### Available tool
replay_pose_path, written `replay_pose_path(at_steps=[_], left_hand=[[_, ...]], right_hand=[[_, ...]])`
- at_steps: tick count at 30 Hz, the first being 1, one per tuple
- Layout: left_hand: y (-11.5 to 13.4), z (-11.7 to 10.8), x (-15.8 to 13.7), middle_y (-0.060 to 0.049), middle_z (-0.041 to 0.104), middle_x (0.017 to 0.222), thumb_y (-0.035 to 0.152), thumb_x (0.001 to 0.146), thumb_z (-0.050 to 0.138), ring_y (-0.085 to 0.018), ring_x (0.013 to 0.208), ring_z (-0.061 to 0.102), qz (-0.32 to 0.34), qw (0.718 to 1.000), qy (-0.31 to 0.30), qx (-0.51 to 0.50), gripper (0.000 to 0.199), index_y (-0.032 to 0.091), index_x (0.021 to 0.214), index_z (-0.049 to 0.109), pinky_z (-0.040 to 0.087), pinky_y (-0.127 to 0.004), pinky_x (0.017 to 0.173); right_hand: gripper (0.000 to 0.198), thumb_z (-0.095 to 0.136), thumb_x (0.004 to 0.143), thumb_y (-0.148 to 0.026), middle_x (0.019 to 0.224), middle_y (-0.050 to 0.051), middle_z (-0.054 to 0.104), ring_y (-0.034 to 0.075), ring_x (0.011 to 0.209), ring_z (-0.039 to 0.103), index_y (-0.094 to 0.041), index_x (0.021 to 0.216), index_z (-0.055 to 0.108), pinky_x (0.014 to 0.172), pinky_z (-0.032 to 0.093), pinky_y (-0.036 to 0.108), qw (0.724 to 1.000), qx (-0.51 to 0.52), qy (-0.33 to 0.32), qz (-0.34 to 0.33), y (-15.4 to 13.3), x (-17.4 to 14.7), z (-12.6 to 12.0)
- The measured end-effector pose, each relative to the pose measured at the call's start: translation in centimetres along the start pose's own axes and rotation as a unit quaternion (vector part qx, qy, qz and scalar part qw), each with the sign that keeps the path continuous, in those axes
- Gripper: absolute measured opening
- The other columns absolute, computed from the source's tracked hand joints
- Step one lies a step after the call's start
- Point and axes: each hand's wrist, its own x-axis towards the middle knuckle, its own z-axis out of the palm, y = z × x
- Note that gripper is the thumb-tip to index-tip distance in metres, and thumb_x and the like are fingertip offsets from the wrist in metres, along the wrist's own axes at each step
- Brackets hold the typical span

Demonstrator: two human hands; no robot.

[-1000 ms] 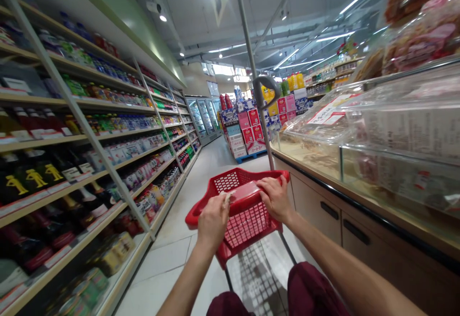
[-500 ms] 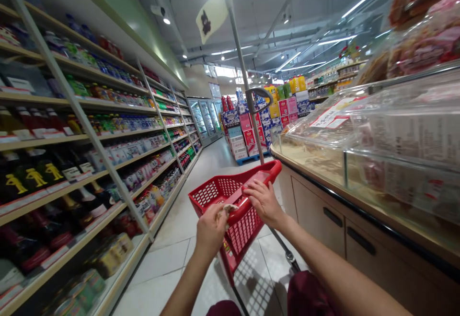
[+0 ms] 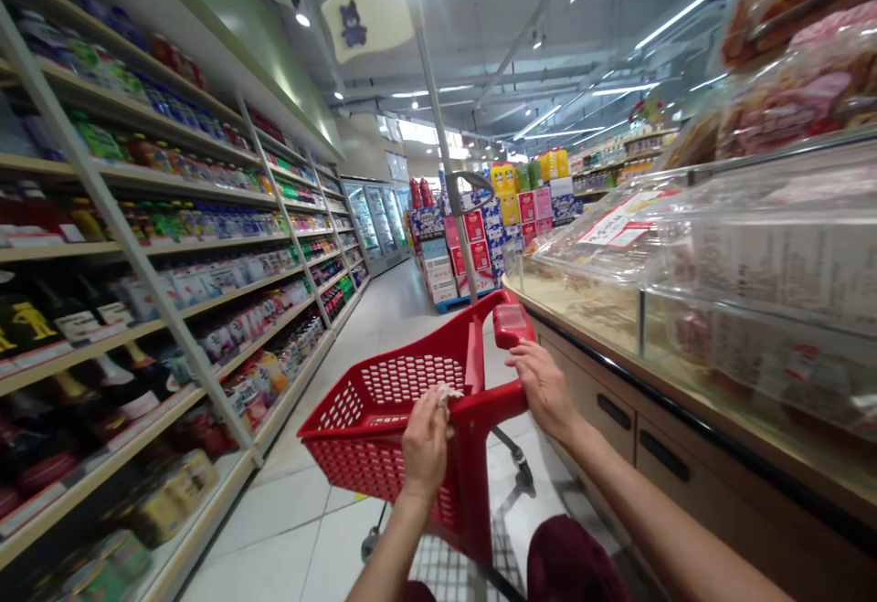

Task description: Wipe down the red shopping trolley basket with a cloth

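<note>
A small red child-size shopping cart (image 3: 384, 456) with perforated plastic sides stands before me, turned with its basket toward the left. My left hand (image 3: 426, 442) is closed on a crumpled whitish cloth or tissue (image 3: 449, 394). It is over the cart's near side, by the left end of the side arm. My right hand (image 3: 546, 390) is at the red handle (image 3: 511, 323), fingers bent over its near corner; the palm side is hidden. From the cart rises a thin grey pole (image 3: 438, 118) bearing a cream flag with a bear (image 3: 353, 22).
Drink shelves (image 3: 206, 237) line the left. At right runs a counter (image 3: 603, 337) with clear covers and packaged food (image 3: 787, 109). Stacked cartons (image 3: 472, 246) stand ahead on a blue pallet, with glass-door fridges (image 3: 374, 218) behind. Tiled floor (image 3: 274, 529) lies between.
The cart has swung so its basket points further left and its side shows. My left hand moved with it, still holding the crumpled cloth; my right hand shifted right along the handle.
</note>
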Motion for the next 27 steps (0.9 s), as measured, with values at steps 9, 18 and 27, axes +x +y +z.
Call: replay_pose_path(at_steps=[9, 18, 27], left_hand=[[0.4, 2.2, -0.5, -0.008, 0.055, 0.117, 0.012, 0.081, 0.042, -0.016, 0.113, 0.046, 0.136, 0.99, -0.028, 0.015, 0.037, 0.02, 0.117, 0.046, 0.043, -0.035, 0.094], [0.7, 4.2, -0.6, -0.01, 0.052, 0.121, 0.014, 0.082, 0.039, -0.018, 0.116, 0.043, 0.101, 0.993, -0.055, 0.033, 0.038, 0.019, 0.119, 0.044, 0.043, -0.037, 0.095], [-3.9, 0.8, -3.9, -0.01, 0.056, 0.114, 0.012, 0.081, 0.043, -0.018, 0.111, 0.048, 0.1, 0.985, -0.045, 0.134, 0.036, 0.017, 0.116, 0.046, 0.046, -0.037, 0.091]], right_hand=[[0.033, 0.03, 0.084, -0.025, 0.099, 0.004, 0.064, 0.02, 0.103, 0.052, -0.021, 0.076, 0.062, 0.088, 0.039, 0.04, 0.985, -0.169, -0.026, 0.021, 2.8, 1.6, -2.8], [0.021, 0.043, 0.078, -0.027, 0.111, 0.008, 0.054, 0.024, 0.113, 0.041, -0.021, 0.076, 0.064, 0.094, 0.033, 0.043, 0.968, -0.249, 0.007, -0.017, 3.3, 0.8, -2.0], [0.02, 0.044, 0.08, -0.023, 0.115, 0.005, 0.055, 0.027, 0.117, 0.037, -0.023, 0.08, 0.063, 0.099, 0.013, 0.052, 0.949, -0.296, -0.08, -0.071, 1.1, -0.5, 0.6]])
